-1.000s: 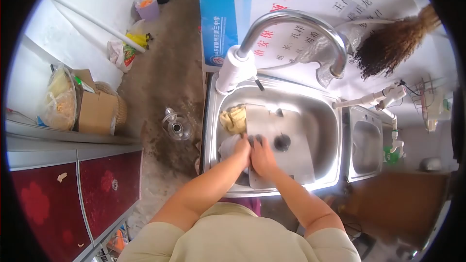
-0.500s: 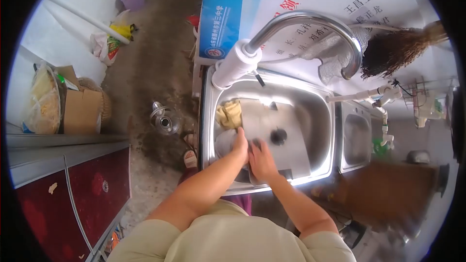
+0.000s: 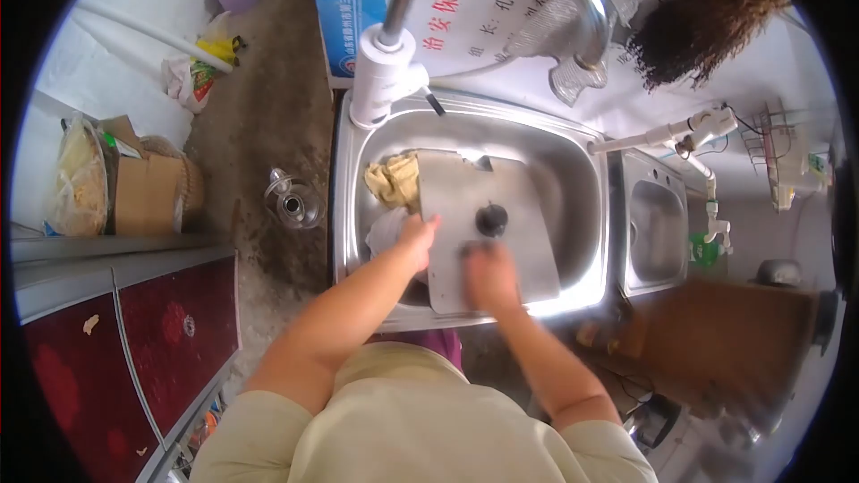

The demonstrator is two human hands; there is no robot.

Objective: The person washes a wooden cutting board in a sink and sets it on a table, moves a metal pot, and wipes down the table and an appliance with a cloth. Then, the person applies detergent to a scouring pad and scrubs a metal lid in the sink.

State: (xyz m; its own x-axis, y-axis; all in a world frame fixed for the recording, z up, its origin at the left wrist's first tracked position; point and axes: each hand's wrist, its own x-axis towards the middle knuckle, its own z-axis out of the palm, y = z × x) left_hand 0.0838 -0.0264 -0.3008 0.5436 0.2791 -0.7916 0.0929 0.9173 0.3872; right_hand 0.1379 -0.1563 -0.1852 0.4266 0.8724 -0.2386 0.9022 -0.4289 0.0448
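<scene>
A flat metal panel [image 3: 528, 255] with a round black knob [image 3: 491, 220] lies in the steel sink [image 3: 577, 188]. At the panel's left edge is my left hand [image 3: 419, 240], its fingers around that edge beside a whitish cloth or bag [image 3: 385, 231]. My right hand [image 3: 490, 277] is over the panel just below the knob, blurred by motion; a small dark thing shows at its fingertips, too smeared to make out. A yellow cloth [image 3: 394, 181] sits in the sink's upper left, touching the panel.
A curved faucet [image 3: 383, 72] stands at the sink's back left corner. White pipes [image 3: 658, 137] run behind toward a second sink [image 3: 656, 237]. A broom head [image 3: 707, 27] is at the upper right. A glass-like object [image 3: 292, 204] is on the floor at left.
My right hand has moved right, away from my left hand, across the panel. My left hand stays by the panel's left edge. The whole view has shifted.
</scene>
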